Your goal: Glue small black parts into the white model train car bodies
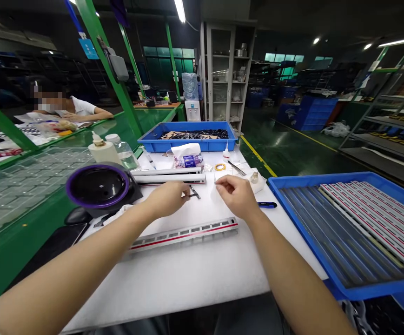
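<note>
My left hand (168,197) is closed in a pinch above the white work surface (202,274). A small, thin dark part (195,192) shows at its fingertips; I cannot make out its kind. My right hand (237,194) has thumb and fingers pressed together, and whatever lies between them is hidden. Below both hands lies a model train car body (188,234), silver-white with windows and a red stripe. Beyond the left hand rest more long silver-white bodies (174,178).
A blue tray (274,190) of striped train bodies stands at the right. At the back is a blue bin (188,145) with dark parts. A purple-rimmed black bowl (97,186), squeeze bottle (104,151), tweezers (236,168) and blue-black knife (267,204) lie around. Another person sits at far left.
</note>
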